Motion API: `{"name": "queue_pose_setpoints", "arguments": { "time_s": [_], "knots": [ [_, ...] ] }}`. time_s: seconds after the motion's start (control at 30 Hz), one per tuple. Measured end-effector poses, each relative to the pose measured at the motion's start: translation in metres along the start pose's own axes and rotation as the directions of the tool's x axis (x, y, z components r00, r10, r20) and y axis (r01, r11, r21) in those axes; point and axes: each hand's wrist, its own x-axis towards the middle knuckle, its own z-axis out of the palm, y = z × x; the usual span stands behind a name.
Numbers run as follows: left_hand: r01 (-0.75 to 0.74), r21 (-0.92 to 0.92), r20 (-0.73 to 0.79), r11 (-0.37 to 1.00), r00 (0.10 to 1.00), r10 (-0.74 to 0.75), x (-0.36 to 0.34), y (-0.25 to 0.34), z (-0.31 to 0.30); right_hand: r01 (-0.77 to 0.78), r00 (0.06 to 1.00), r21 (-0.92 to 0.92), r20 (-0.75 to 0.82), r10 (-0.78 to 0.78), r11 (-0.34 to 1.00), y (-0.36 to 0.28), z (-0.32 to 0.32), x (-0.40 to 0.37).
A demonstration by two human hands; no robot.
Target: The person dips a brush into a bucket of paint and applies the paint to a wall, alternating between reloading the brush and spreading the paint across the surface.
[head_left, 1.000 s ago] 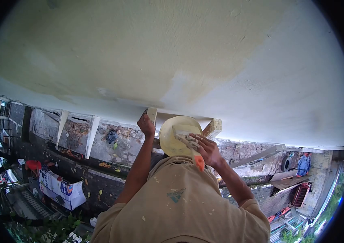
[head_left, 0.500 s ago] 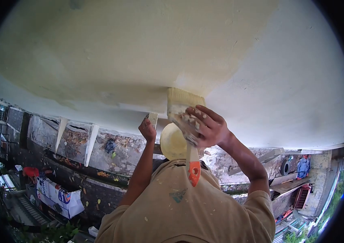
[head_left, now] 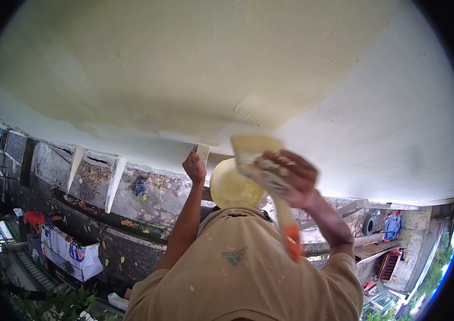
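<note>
My right hand [head_left: 294, 179] is wrapped around a wide paintbrush [head_left: 257, 144] whose bristles and ferrule are coated in cream paint. The orange end of its handle points down toward my shirt, and paint specks cover my fingers. The bristles are close to the pale wall [head_left: 318, 117], just beside a fresh patch of brush marks. My left hand [head_left: 195, 167] is closed on a pale, flat-sided bar [head_left: 203, 153], its far part hidden. Between my hands, near my chest, is a round yellowish paint bucket [head_left: 232, 187].
Cream paint covers much of the wall above; white surface lies to the right. Slanted white brackets [head_left: 116, 184] project at the left. Far below are a person in red [head_left: 33, 218], a large printed box [head_left: 72, 254], a tire [head_left: 369, 224] and a blue cloth [head_left: 393, 226].
My right hand has moved the brush off the painted patch, down and to the right, with its handle swinging right. My left hand keeps its hold on the bar.
</note>
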Motion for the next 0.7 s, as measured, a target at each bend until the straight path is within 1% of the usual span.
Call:
{"name": "queue_pose_setpoints", "arguments": {
  "time_s": [0.07, 0.13, 0.23, 0.27, 0.33, 0.4, 0.47, 0.5, 0.53, 0.57, 0.6, 0.63, 0.67, 0.7],
  "knots": [
    [0.01, -0.005, -0.004, 1.0, 1.0, -0.01, 0.0, 0.002, 0.0, -0.065, 0.988, 0.058, 0.144, 0.056, 0.996, -0.006, 0.03, -0.021],
    [0.034, 0.007, 0.011, 0.999, 0.999, -0.034, -0.001, 0.003, -0.002, -0.081, 0.981, 0.033, 0.179, 0.074, 0.996, 0.003, 0.056, -0.04],
    [0.043, -0.068, 0.003, 0.997, 0.999, -0.043, 0.0, -0.001, 0.0, -0.07, 0.984, -0.014, 0.166, 0.071, 0.997, 0.014, 0.052, -0.036],
    [0.039, -0.041, 0.008, 0.998, 0.999, -0.039, 0.0, -0.003, 0.0, -0.031, 0.988, -0.058, 0.148, 0.039, 0.998, 0.02, 0.043, -0.032],
    [0.04, 0.016, 0.015, 0.999, 0.999, -0.041, -0.001, -0.004, -0.001, 0.033, 0.998, -0.192, 0.052, -0.023, 0.981, 0.031, 0.018, -0.019],
    [0.023, 0.004, 0.013, 1.0, 1.0, -0.023, -0.002, -0.005, -0.001, -0.031, 0.999, -0.229, -0.042, 0.022, 0.973, 0.025, -0.019, 0.01],
    [0.004, 0.016, 0.014, 1.0, 1.0, -0.004, -0.001, -0.006, 0.0, -0.045, 0.994, -0.197, -0.105, 0.024, 0.979, 0.019, -0.045, 0.026],
    [-0.005, 0.033, 0.017, 0.999, 1.0, 0.004, -0.002, -0.005, -0.001, -0.023, 0.998, -0.194, -0.063, 0.011, 0.981, 0.015, -0.051, 0.027],
    [-0.015, 0.049, 0.021, 0.999, 1.0, 0.014, -0.001, -0.003, -0.001, -0.009, 1.0, -0.148, -0.001, 0.008, 0.989, 0.011, -0.045, 0.021],
    [-0.003, 0.02, 0.024, 1.0, 1.0, 0.003, -0.001, -0.002, -0.001, 0.0, 0.998, -0.101, 0.061, 0.006, 0.995, 0.008, -0.039, 0.014],
    [0.009, -0.01, 0.026, 1.0, 1.0, -0.008, 0.0, 0.0, -0.002, 0.053, 0.995, -0.067, 0.082, -0.047, 0.996, 0.005, -0.021, 0.006],
    [0.023, -0.037, 0.028, 0.999, 0.999, -0.022, -0.001, 0.002, -0.003, 0.043, 0.996, 0.0, 0.079, -0.043, 0.999, 0.001, 0.0, -0.006],
    [0.028, -0.01, 0.032, 1.0, 0.999, -0.028, -0.002, 0.001, -0.003, 0.032, 0.996, 0.07, 0.077, -0.037, 0.997, -0.003, 0.024, -0.018],
    [0.032, 0.018, 0.035, 0.999, 0.999, -0.033, -0.001, -0.002, -0.002, 0.024, 0.993, 0.088, 0.114, -0.034, 0.996, -0.002, 0.048, -0.028]
  ]
}}
